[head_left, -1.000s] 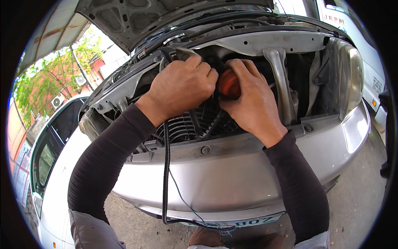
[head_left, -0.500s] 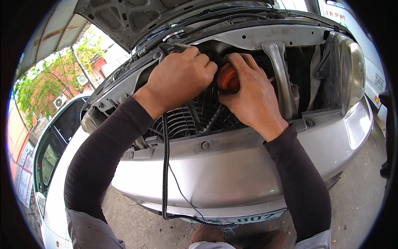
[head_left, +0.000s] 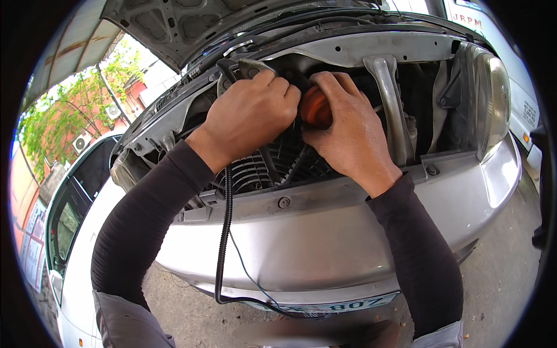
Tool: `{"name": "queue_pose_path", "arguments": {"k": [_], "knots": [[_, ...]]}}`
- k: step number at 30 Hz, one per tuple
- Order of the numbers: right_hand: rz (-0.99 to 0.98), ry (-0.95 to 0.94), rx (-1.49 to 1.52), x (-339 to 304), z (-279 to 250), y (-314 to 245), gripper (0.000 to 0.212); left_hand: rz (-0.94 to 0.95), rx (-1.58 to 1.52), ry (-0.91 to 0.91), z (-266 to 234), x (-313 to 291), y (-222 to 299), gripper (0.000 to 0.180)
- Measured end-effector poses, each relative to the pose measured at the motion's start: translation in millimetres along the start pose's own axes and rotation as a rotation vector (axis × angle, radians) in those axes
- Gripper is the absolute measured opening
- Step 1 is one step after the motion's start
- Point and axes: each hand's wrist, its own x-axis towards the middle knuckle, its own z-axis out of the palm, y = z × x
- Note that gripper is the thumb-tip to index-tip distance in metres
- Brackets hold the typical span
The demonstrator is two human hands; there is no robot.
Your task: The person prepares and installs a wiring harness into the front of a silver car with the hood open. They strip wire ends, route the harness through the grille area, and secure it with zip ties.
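My right hand curls around a round orange-red part, holding it in front of the dark opening at the car's front. The fingers cover most of it, so its kind does not show. Close beside it, my left hand is closed in a fist, knuckles up, just below a dark metal bracket. Whatever sits inside that fist is hidden. A black corrugated wire tube hangs down from beneath my left hand over the bumper. A thin blue wire runs beside it.
Behind the hands lies a black fan grille. A metal upright and the headlight stand to the right. The silver bumper spans the front, below the raised hood. A white car is parked at left.
Both hands keep their grip and have shifted only slightly. More of the bracket shows above my left fist. The hanging tube's lower end has swung a little to the left.
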Motion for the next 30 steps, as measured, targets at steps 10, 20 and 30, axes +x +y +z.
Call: {"name": "queue_pose_path", "arguments": {"k": [10, 20, 30], "knots": [[0.025, -0.030, 0.024, 1.0, -2.6, -1.3, 0.071, -0.402, -0.294, -0.078, -7.4, -1.7, 23.5, 0.024], [-0.005, -0.013, 0.014, 1.6, -2.5, -0.9, 0.065, -0.919, -0.587, 0.150, -7.5, -0.1, 53.7, 0.023], [-0.029, -0.007, -0.009, 2.2, 0.3, 3.3, 0.064, -0.895, -0.487, 0.228, -0.3, 0.6, 59.2, 0.019]]}}
